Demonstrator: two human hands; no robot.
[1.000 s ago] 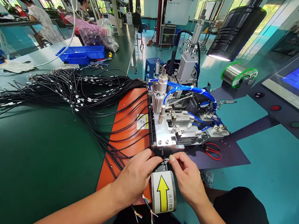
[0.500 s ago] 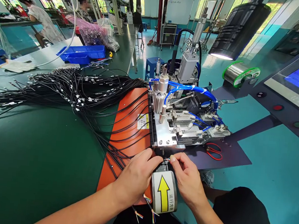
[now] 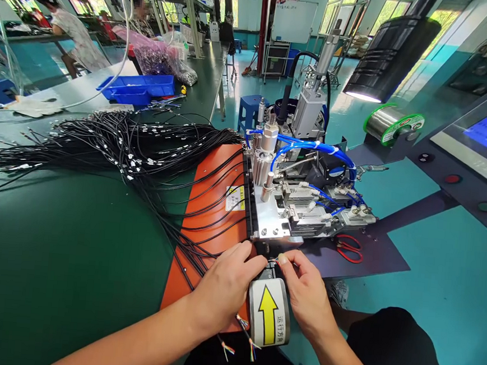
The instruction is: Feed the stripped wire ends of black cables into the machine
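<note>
My left hand [image 3: 231, 277] is closed at the front of the machine [image 3: 309, 204], its thumb and forefinger pinching a cable end whose body the hand mostly hides. Just right of it, my right hand [image 3: 305, 283] pinches the thin coloured wires [image 3: 277, 260] that come out of that cable. Both hands are over the machine's track, behind a rounded cover [image 3: 269, 314] with a yellow arrow. Black cables [image 3: 206, 224] run across the orange plate [image 3: 200, 201] into the machine's edge. Below my left wrist hang stripped cable ends [image 3: 251, 346] with fanned-out coloured wires.
A large bundle of black cables [image 3: 120, 139] lies on the green mat [image 3: 73, 248] at left. Red-handled scissors [image 3: 350, 248] lie right of the machine. A solder wire spool [image 3: 393, 125], a black lamp [image 3: 390, 59] and a control panel [image 3: 481, 162] stand at right. Two people sit farther back.
The view has shifted slightly, so the scene sits a little to the right and lower. Both hands keep their pinch at nearly the same spot, with only small finger movement.
</note>
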